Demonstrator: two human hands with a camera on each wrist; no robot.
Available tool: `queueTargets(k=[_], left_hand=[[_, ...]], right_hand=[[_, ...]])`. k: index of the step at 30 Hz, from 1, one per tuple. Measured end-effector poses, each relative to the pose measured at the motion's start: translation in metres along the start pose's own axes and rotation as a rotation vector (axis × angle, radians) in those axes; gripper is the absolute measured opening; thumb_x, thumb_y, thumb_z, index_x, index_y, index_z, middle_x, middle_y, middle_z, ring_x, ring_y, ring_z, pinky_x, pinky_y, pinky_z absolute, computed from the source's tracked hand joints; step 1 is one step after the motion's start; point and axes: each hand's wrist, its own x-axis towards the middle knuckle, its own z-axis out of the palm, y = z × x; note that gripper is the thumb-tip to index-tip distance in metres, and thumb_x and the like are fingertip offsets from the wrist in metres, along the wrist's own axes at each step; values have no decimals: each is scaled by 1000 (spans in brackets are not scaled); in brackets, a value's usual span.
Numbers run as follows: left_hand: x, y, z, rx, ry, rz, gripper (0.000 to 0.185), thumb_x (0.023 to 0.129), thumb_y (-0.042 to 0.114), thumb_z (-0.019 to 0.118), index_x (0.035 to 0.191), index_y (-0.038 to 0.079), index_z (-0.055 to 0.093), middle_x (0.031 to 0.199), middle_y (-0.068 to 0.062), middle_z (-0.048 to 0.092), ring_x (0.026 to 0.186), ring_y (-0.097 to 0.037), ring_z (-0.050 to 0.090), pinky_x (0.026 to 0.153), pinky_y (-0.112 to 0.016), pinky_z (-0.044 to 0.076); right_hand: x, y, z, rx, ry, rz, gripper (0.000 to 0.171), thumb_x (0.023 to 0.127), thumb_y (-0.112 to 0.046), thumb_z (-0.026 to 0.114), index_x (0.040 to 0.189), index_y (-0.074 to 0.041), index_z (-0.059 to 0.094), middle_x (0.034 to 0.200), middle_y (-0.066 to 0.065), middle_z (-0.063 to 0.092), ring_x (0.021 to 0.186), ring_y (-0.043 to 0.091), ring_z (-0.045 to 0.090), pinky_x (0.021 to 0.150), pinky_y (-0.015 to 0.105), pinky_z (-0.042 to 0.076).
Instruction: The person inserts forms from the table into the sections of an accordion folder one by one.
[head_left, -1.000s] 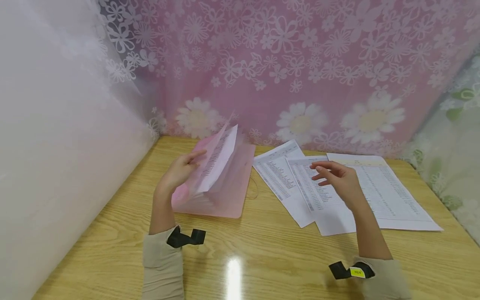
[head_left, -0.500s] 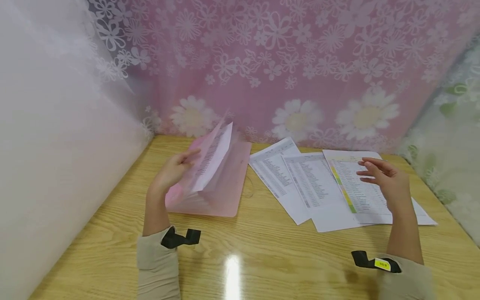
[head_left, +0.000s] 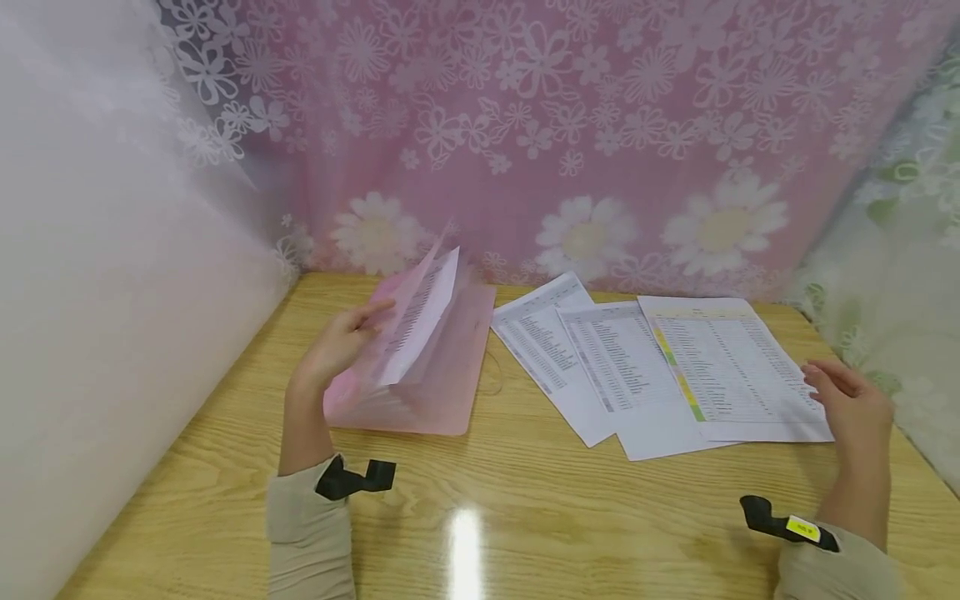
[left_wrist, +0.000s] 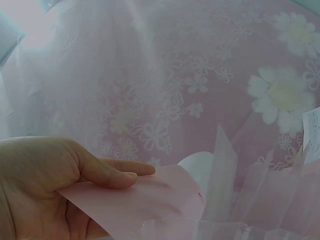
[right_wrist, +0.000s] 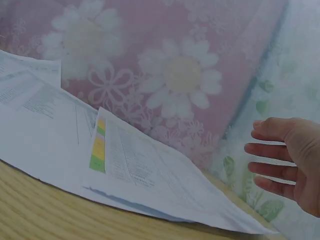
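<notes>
A pink expanding folder (head_left: 427, 367) lies on the wooden table (head_left: 525, 500) at the left. My left hand (head_left: 341, 346) holds its front flap (left_wrist: 145, 195) back, thumb on the pink sheet, so the pockets gape with a printed sheet (head_left: 420, 321) standing inside. Three printed sheets fan out to the right: one (head_left: 543, 350), a middle one (head_left: 630, 375), and one with a coloured strip (head_left: 731, 367). My right hand (head_left: 851, 404) hovers with fingers spread (right_wrist: 272, 155) at the right corner of that last sheet, holding nothing.
A pink flowered curtain (head_left: 562, 142) hangs behind the table, a white sheet (head_left: 97, 292) closes the left side and a green flowered one (head_left: 900, 233) the right. Bare wood runs along the table's near edge.
My right hand has travelled from the middle sheet rightward to the far corner of the coloured-strip sheet. The left hand keeps the folder flap held back.
</notes>
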Motion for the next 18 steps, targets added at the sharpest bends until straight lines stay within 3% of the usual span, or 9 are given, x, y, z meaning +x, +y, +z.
queueTargets(k=[3,5,9,11,15,18], left_hand=[[-1,0,0,-12,-3,-3,45,93,-4,36,138,0,39,140,-15,38,93,-27,39,69,-34,32],[-1,0,-1,-16,-3,-9,45,94,-4,36,139,0,39,141,-15,37,103,-27,37,74,-36,31],[0,0,-1,-19,-3,-15,45,94,-3,36,139,0,38,142,-14,35,111,-26,34,79,-37,29],[0,0,-1,-21,-4,-14,45,94,-3,36,139,0,38,142,-14,35,116,-24,32,82,-37,28],[0,1,-2,-21,-5,-13,45,94,-4,36,139,0,38,142,-14,34,127,-22,26,87,-37,28],[-1,2,-2,-18,-4,-11,45,94,-4,36,139,0,38,142,-14,34,128,-22,25,87,-37,28]], right_hand=[[0,13,-10,-86,97,73,13,85,-36,64,98,-35,65,73,-33,55,78,-11,46,60,6,34],[0,22,-15,-110,138,131,17,84,-38,64,101,-37,65,74,-33,52,86,-6,43,63,7,31],[1,38,-20,-100,187,250,33,83,-41,65,115,-38,62,85,-28,45,104,4,40,82,12,29],[3,44,-22,-120,203,282,38,82,-42,66,119,-38,60,88,-25,42,105,7,39,86,17,28],[8,52,-22,-236,170,291,43,83,-44,62,125,-36,56,88,-20,44,104,16,41,79,22,30],[11,54,-21,-334,120,269,52,85,-44,57,134,-27,50,104,2,52,114,31,36,81,29,31]])
